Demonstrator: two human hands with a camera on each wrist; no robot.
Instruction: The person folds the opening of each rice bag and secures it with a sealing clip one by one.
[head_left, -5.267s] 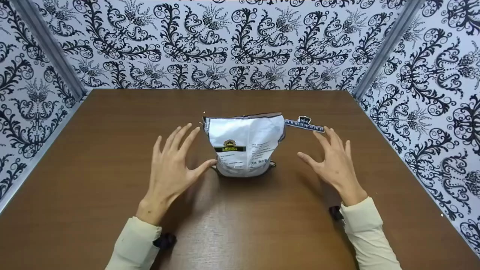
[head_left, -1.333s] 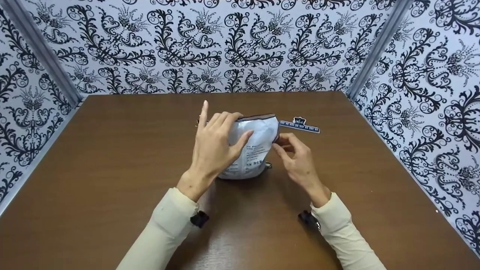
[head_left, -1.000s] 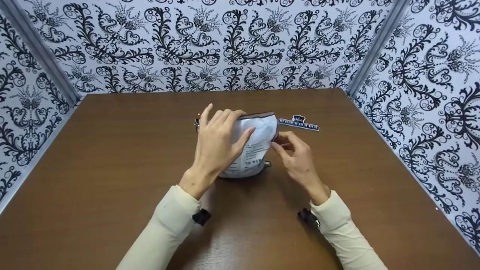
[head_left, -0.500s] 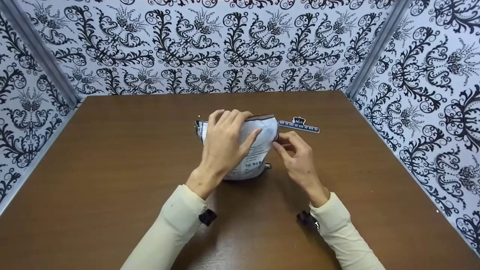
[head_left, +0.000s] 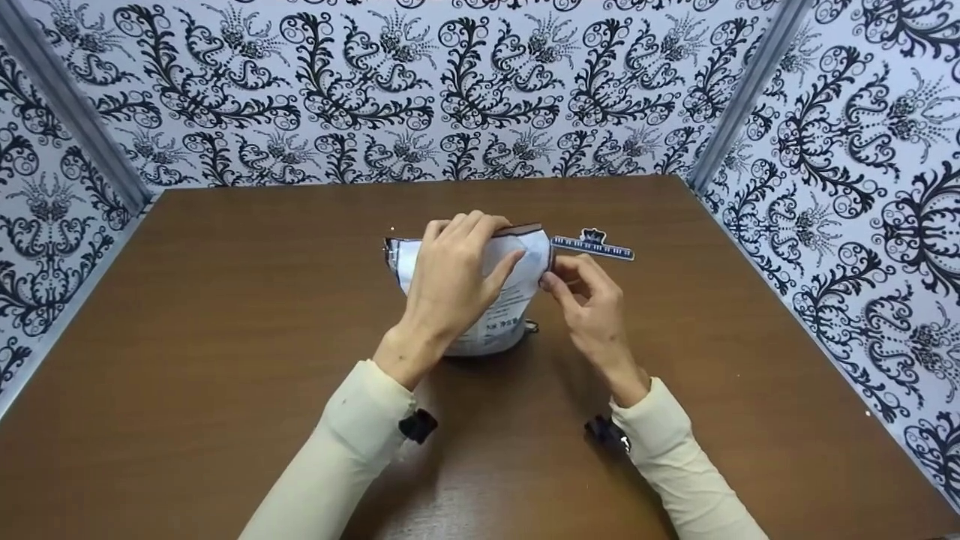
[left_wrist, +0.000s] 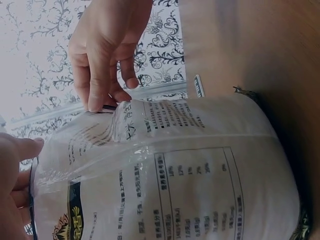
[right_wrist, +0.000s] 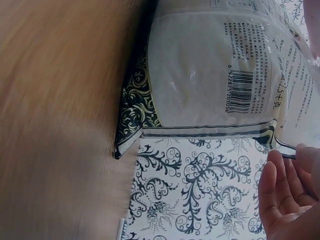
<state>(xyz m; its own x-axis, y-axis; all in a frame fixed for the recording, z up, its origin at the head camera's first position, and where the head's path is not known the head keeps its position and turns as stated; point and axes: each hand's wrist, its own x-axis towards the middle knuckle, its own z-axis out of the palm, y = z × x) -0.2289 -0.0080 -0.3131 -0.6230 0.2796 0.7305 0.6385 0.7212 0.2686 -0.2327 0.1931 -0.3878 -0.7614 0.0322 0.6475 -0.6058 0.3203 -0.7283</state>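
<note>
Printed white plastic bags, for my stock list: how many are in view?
1: the printed white plastic bag, standing near the middle of the brown wood-grain table; another could be hidden behind it.

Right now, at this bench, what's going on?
A person has both hands on a white printed bag standing upright on a brown table. The left hand grips its top edge, thumb on the near face; the right hand pinches the right side edge near the top. A piano-key-patterned strip lies on the table past the right hand, untouched.
</note>
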